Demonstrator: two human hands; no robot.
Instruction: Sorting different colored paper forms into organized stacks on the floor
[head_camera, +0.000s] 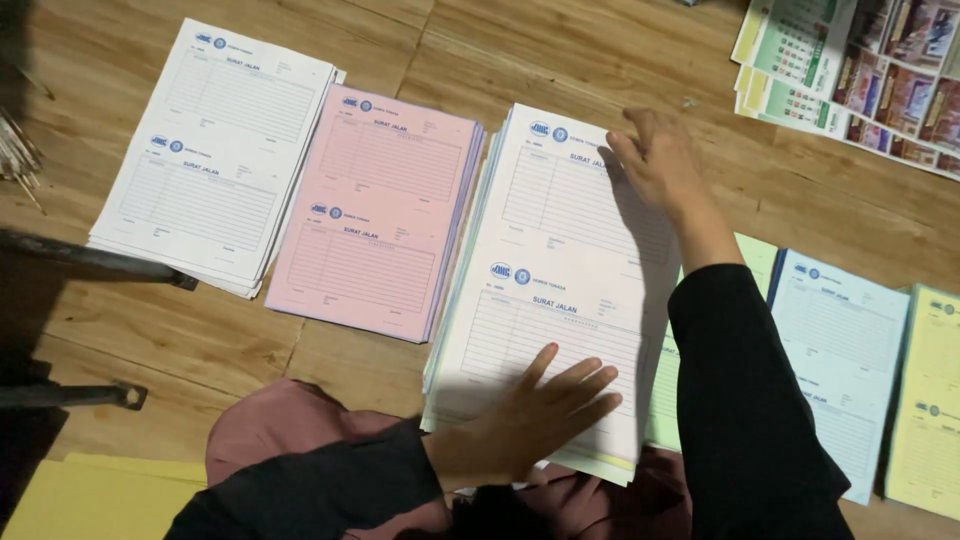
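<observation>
The left hand (545, 410) lies flat with its fingers spread, palm down on the lower half of a stack of white forms (560, 290); its grip pinches nothing, only presses on the top sheet. The right hand (655, 160) rests on the upper right corner of the same stack, fingers held loosely together and laid on the paper edge; whether it pinches a sheet there cannot be told. Both arms wear dark sleeves, and the right sleeve (750, 400) crosses over the stack's right side. The stack of white forms sits in the middle of the wooden floor (560, 50), directly before the person, its edges showing coloured sheets beneath the top one. Just beside it on the left lies a stack of pink forms (375, 210), and further left a second white stack (215, 150). To the right, partly under the sleeve, lie a green sheet (760, 255), a pale blue stack (840, 350) and a yellow stack (930, 400). Printed colour sheets (860, 70) lie at the upper right, well apart from the hands.
</observation>
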